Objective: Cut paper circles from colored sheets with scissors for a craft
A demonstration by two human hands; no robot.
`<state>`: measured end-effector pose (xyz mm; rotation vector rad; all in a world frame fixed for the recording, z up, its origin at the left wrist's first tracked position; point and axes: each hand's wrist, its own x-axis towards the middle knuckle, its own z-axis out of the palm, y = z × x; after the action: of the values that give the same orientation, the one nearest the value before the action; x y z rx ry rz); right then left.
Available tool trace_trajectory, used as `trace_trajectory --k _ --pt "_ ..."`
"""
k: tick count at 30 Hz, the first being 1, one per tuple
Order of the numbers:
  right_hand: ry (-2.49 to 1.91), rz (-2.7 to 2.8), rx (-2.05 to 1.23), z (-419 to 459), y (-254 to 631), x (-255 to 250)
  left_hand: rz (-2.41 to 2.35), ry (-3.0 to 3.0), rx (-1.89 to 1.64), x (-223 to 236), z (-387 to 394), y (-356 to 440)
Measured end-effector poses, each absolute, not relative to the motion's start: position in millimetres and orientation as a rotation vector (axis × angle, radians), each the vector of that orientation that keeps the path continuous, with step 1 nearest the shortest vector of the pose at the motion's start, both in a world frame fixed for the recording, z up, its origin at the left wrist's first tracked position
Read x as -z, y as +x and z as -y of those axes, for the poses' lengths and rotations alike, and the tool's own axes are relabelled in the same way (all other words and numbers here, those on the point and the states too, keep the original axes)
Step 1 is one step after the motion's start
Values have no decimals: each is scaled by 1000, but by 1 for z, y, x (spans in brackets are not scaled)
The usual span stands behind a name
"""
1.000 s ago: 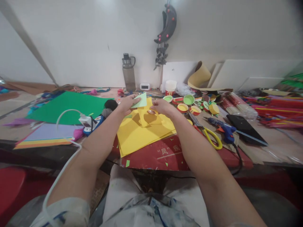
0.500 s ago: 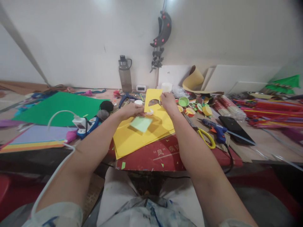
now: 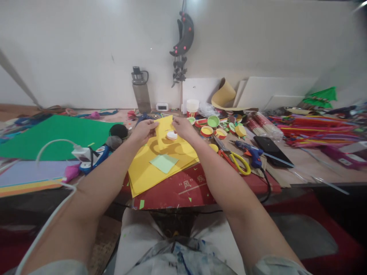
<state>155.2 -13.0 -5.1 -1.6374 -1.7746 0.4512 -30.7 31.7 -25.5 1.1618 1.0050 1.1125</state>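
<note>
A small piece of yellow paper [image 3: 163, 131] is held up between my two hands above the stack of larger yellow sheets [image 3: 143, 175]. My left hand [image 3: 144, 130] pinches it by the left edge. The upper right edge is gripped by my right hand [image 3: 184, 128], whose fingertips are partly hidden. A white round disc [image 3: 172, 135] shows beside the piece, close to my right fingers; I cannot tell whether it touches them. Nearer to me, a pale green paper square [image 3: 164, 163] lies flat on the yellow sheets.
Yellow-handled scissors [image 3: 241, 163] and a blue glue gun [image 3: 254, 154] lie to the right, by a black phone [image 3: 273, 152]. Cut paper cup rings [image 3: 213, 121] crowd the back. Left are a green sheet [image 3: 63, 133] and a power strip [image 3: 93, 156]. A bottle [image 3: 141, 91] stands behind.
The green square, blurred above the sheets before, now rests on them. My left hand has moved to the yellow piece's left edge. The view has swung right.
</note>
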Motion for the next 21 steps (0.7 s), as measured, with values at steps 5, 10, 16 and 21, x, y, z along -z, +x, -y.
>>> trace_trajectory --k 5,10,16,21 --pt "-1741 1787 -455 18 148 2 -1052 1171 -1132 27 -26 -24" --pt "-1821 1765 -308 24 158 -1 -1105 1212 -1069 30 -30 -26" --pt "-2037 1760 -26 28 175 -9 -1091 1307 -865 26 -33 -32" --pt "-2235 1720 -34 23 190 -9 -1052 1392 -650 22 -28 -35"
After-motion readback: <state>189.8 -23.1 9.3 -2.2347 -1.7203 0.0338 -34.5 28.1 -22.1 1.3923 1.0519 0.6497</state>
